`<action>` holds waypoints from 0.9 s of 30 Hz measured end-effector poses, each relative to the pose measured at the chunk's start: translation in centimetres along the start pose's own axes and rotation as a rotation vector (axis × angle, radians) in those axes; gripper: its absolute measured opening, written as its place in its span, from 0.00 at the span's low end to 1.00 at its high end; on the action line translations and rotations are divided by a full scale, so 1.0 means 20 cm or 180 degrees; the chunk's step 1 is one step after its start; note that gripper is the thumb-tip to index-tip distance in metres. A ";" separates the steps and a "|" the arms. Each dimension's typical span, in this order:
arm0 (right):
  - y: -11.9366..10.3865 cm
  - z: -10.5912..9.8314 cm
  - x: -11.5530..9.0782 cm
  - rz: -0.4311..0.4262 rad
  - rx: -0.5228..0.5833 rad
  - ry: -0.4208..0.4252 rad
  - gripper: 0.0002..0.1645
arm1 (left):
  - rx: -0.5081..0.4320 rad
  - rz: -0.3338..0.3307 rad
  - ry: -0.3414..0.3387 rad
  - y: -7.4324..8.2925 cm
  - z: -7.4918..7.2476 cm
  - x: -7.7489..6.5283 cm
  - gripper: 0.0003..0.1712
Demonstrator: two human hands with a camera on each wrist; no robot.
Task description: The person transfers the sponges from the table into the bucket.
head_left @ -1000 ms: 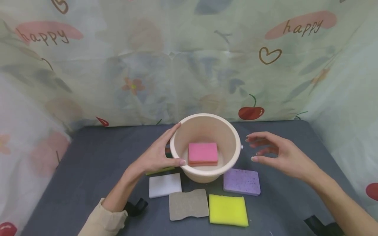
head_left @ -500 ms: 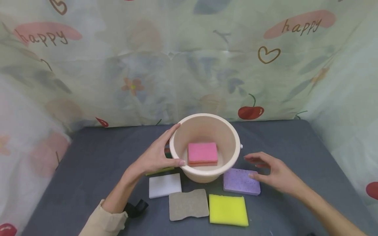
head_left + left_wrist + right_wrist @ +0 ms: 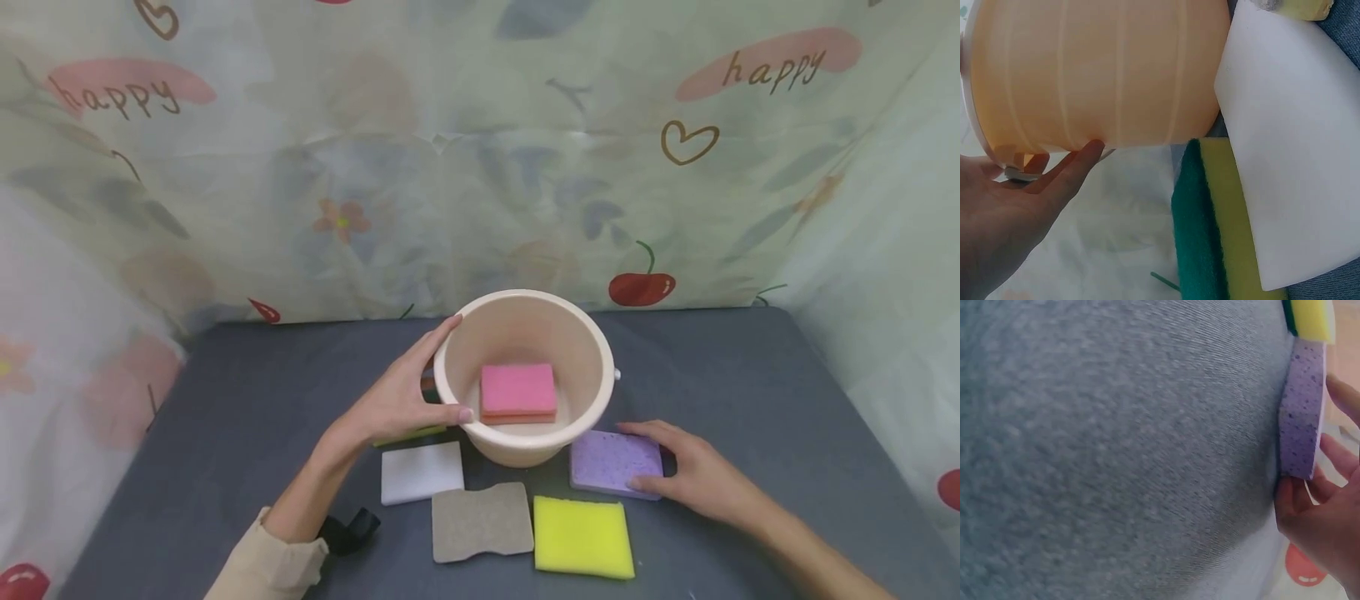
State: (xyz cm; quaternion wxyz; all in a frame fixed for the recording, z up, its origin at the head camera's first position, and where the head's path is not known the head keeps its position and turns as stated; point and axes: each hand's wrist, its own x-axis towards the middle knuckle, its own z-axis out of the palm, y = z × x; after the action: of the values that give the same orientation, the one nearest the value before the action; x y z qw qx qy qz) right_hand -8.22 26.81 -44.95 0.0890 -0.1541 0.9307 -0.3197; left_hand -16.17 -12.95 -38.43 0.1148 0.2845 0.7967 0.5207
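Note:
My left hand [image 3: 405, 392] holds a cream bucket [image 3: 525, 437] at the left of its rim, thumb at the front and fingers along the outer side. In the left wrist view its fingertips touch the ribbed bucket wall [image 3: 1122, 69]. A pink sponge [image 3: 517, 388] lies inside the bucket on its bottom. Right of the bucket, my right hand [image 3: 693, 475] grips a purple sponge [image 3: 611, 457] by its right end, thumb at the near edge and fingers at the far one. The right wrist view shows fingers round the speckled purple sponge [image 3: 1302, 412], which rests on the dark cloth.
In front of the bucket lie a white sponge [image 3: 422, 473], a grey pad with scooped edges [image 3: 482, 522] and a yellow sponge [image 3: 583, 537]. A yellow-and-green sponge [image 3: 1225, 212] sits left of the bucket, mostly hidden in the head view. A patterned curtain [image 3: 435, 208] hangs behind the table.
My right hand has come down and left from the air beside the bucket onto the purple sponge and taken hold of its end. My left hand stays on the bucket.

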 end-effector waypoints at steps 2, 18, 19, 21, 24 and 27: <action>0.00 0.01 0.00 0.0006 -0.0026 -0.0027 0.42 | -0.0008 0.0010 -0.0003 0.00 0.00 0.00 0.64; -0.01 0.00 -0.01 -0.0067 -0.0528 0.0159 0.44 | 0.0005 0.0016 0.0014 0.01 0.01 0.01 0.64; -0.01 0.00 -0.01 -0.0106 -0.0546 0.0207 0.43 | 0.0002 0.0014 0.0017 0.01 0.01 0.01 0.64; -0.01 -0.03 -0.02 -0.0226 -0.0563 0.0280 0.42 | -0.0002 0.0007 0.0019 0.00 0.01 0.01 0.64; -0.02 -0.07 -0.02 -0.0405 -0.0571 0.0373 0.40 | 0.0003 -0.0014 0.0022 0.00 0.01 0.00 0.64; -0.03 -0.12 -0.04 -0.0543 -0.0585 0.0410 0.39 | 0.0020 -0.0006 0.0020 0.00 0.01 0.00 0.64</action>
State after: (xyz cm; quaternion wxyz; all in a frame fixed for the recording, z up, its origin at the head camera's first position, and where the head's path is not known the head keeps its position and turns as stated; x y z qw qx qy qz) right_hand -8.08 28.05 -42.66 -0.0129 -0.2193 0.9433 -0.2487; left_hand -16.12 -12.83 -38.40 0.1119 0.2825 0.7990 0.5189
